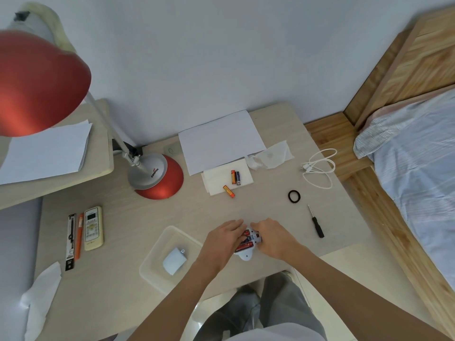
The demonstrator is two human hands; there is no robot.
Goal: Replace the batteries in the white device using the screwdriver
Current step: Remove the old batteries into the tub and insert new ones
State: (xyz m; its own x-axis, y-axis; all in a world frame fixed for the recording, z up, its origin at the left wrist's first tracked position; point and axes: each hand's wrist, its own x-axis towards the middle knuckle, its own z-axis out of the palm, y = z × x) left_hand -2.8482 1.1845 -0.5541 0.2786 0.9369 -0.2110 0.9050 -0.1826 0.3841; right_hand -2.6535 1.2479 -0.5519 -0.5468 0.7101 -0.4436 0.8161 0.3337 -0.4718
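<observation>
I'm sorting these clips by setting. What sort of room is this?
Most likely a bedroom: a bed with a wooden frame stands beside the desk, which holds a red lamp and loose paper.

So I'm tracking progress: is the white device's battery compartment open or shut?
Open: red batteries lie exposed in the white device between both hands; its cover sits in the tray.
</observation>
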